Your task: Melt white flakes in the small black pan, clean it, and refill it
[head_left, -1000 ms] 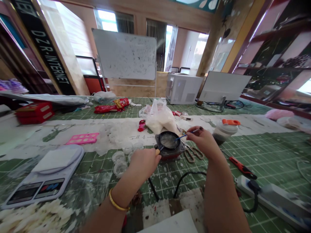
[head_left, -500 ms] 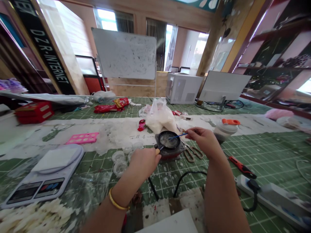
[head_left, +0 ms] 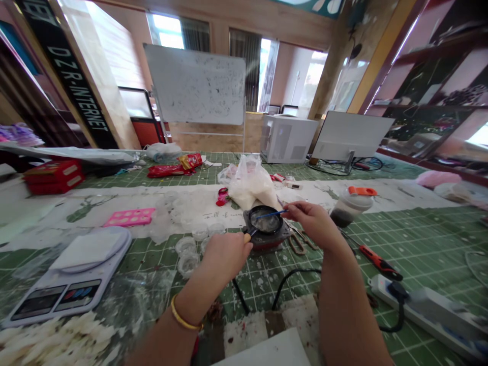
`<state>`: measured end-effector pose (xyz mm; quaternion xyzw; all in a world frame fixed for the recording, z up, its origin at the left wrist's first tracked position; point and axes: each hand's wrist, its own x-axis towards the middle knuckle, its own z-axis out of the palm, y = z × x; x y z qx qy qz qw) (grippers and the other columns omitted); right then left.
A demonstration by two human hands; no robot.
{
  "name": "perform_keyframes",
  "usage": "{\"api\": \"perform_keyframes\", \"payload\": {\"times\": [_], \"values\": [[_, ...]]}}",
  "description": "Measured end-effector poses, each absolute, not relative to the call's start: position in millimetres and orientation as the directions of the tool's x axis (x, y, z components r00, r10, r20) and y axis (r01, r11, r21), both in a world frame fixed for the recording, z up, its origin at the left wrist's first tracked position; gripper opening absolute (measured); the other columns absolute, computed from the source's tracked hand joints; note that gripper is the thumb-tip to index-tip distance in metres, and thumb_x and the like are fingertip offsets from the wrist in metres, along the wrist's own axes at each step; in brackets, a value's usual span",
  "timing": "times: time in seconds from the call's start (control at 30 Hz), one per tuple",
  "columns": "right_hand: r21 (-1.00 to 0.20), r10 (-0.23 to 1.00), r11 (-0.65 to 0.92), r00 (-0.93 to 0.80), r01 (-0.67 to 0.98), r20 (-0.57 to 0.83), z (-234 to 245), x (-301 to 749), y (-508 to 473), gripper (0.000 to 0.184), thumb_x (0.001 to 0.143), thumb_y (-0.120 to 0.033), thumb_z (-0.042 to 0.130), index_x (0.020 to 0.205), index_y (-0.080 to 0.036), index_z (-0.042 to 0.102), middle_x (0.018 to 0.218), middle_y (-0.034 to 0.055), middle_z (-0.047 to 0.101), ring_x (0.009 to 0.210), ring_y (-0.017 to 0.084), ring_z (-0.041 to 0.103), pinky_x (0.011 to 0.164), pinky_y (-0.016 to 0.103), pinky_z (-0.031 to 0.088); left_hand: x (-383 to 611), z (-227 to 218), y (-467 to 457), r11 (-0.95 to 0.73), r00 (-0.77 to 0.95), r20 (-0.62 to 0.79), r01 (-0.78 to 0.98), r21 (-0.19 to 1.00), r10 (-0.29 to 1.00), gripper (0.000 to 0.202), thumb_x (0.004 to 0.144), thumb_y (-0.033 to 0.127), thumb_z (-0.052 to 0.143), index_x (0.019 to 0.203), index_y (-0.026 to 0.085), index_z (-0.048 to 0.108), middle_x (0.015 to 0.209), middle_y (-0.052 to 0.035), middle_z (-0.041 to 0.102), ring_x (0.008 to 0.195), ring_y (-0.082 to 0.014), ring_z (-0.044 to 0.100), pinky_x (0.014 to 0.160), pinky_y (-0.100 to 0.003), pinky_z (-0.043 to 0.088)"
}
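A small black frying pan [head_left: 275, 227] sits on a dark, compact hot plate [head_left: 269, 247], with cloudy whitish material inside it. My left hand [head_left: 224, 254] is closed around the pan's light wooden handle. Between the fingertips of my right hand [head_left: 310, 221] is a thin blue stick [head_left: 271, 214], its far end reaching down into the pan. Scissors [head_left: 297, 244] lie just right of the hot plate, partly under my right wrist. Several clear small cups [head_left: 188, 262] stand left of the pan. Behind it rests a clear bag of white granules [head_left: 253, 188].
A kitchen scale [head_left: 91, 259] and creamy flakes [head_left: 57, 340] are at left, near a pink mould [head_left: 129, 217]. To the right lie an orange-lidded bottle [head_left: 353, 203], a red-and-black utility knife [head_left: 380, 262] and a power strip [head_left: 427, 310]. Black cable runs in front of the hot plate.
My right hand has shifted left, carrying the blue stick's tip toward the pan's left side. My left hand and the pan stay in place.
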<state>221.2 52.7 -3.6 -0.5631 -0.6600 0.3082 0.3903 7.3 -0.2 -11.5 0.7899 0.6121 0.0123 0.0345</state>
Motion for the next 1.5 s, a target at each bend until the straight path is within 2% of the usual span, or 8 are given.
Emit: {"api": "perform_keyframes", "payload": {"times": [0.3, 0.4, 0.9, 1.03, 1.17, 1.3, 1.43, 1.5], "values": [[-0.836, 0.982, 0.17, -0.015, 0.523, 0.19, -3.7, 220.5, 52.5, 0.034, 0.076, -0.044, 0.051, 0.09, -0.017, 0.064, 0.082, 0.0061, 0.07, 0.082, 0.02, 0.063, 0.079, 0.033, 0.044, 6.8, -12.7, 1.0, -0.25, 0.251, -0.007, 0.966, 0.071, 0.968, 0.035, 0.086, 0.04, 0.032, 0.08, 0.017, 0.057, 0.076, -0.0079, 0.064, 0.073, -0.0209, 0.062, 0.062, -0.029, 0.043], [-0.859, 0.979, 0.199, -0.126, 0.473, 0.157, -2.6, 218.9, 51.4, 0.032, 0.076, -0.043, 0.051, 0.091, -0.018, 0.064, 0.084, 0.0054, 0.07, 0.084, 0.02, 0.063, 0.08, 0.033, 0.043, 6.8, -12.3, 0.5, -0.256, 0.257, -0.011, 0.964, 0.068, 0.966, 0.035, 0.086, 0.04, 0.031, 0.081, 0.016, 0.057, 0.077, -0.0084, 0.064, 0.073, -0.0213, 0.062, 0.062, -0.029, 0.043], [-0.83, 0.98, 0.196, -0.137, 0.522, 0.145, 1.4, 223.6, 48.4, 0.032, 0.076, -0.044, 0.051, 0.091, -0.019, 0.065, 0.086, 0.0043, 0.07, 0.085, 0.021, 0.061, 0.081, 0.033, 0.041, 6.8, -12.0, 1.0, -0.247, 0.249, -0.016, 0.966, 0.073, 0.968, 0.036, 0.085, 0.041, 0.031, 0.081, 0.017, 0.057, 0.078, -0.0089, 0.065, 0.074, -0.0212, 0.062, 0.062, -0.03, 0.043], [-0.778, 0.984, 0.147, -0.011, 0.611, 0.177, 6.9, 229.4, 43.8, 0.031, 0.075, -0.044, 0.051, 0.085, -0.019, 0.066, 0.081, 0.0043, 0.07, 0.083, 0.021, 0.061, 0.079, 0.033, 0.041, 7.1, -11.0, 0.5, -0.249, 0.251, -0.026, 0.966, 0.068, 0.968, 0.035, 0.085, 0.04, 0.031, 0.082, 0.017, 0.057, 0.078, -0.0085, 0.065, 0.074, -0.0207, 0.062, 0.062, -0.029, 0.043], [-0.817, 0.987, 0.157, -0.102, 0.555, 0.12, 10.2, 236.8, 39.0, 0.032, 0.075, -0.046, 0.051, 0.087, -0.02, 0.066, 0.082, 0.0041, 0.07, 0.082, 0.02, 0.061, 0.076, 0.03, 0.043, 7.8, -8.8, -0.6, -0.252, 0.254, -0.034, 0.966, 0.058, 0.967, 0.035, 0.086, 0.04, 0.031, 0.083, 0.017, 0.057, 0.079, -0.0084, 0.065, 0.075, -0.0201, 0.062, 0.063, -0.029, 0.042], [-0.765, 0.987, 0.114, 0.019, 0.633, 0.163, 11.9, 240.9, 37.4, 0.033, 0.074, -0.047, 0.052, 0.087, -0.021, 0.067, 0.079, 0.0043, 0.07, 0.079, 0.022, 0.061, 0.074, 0.032, 0.043, 7.8, -7.7, -1.2, -0.255, 0.257, -0.033, 0.965, 0.063, 0.966, 0.034, 0.086, 0.039, 0.031, 0.082, 0.017, 0.058, 0.078, -0.0087, 0.065, 0.075, -0.0203, 0.062, 0.063, -0.029, 0.043], [-0.793, 0.992, 0.128, -0.087, 0.595, 0.095, 14.2, 240.7, 36.4, 0.031, 0.075, -0.045, 0.051, 0.086, -0.021, 0.067, 0.082, 0.0042, 0.07, 0.081, 0.021, 0.061, 0.075, 0.031, 0.043, 7.4, -9.5, 0.1, -0.272, 0.273, -0.013, 0.96, 0.069, 0.962, 0.034, 0.086, 0.038, 0.031, 0.081, 0.018, 0.057, 0.075, -0.0084, 0.065, 0.073, -0.0218, 0.062, 0.062, -0.031, 0.043], [-0.787, 0.994, 0.096, -0.016, 0.609, 0.108, 13.5, 241.4, 37.4, 0.031, 0.075, -0.045, 0.051, 0.087, -0.021, 0.066, 0.08, 0.0038, 0.07, 0.079, 0.021, 0.061, 0.073, 0.031, 0.043, 7.4, -10.6, 0.8, -0.268, 0.27, -0.01, 0.961, 0.068, 0.963, 0.033, 0.086, 0.038, 0.032, 0.081, 0.018, 0.057, 0.075, -0.0083, 0.065, 0.073, -0.0208, 0.062, 0.062, -0.03, 0.043]]}}
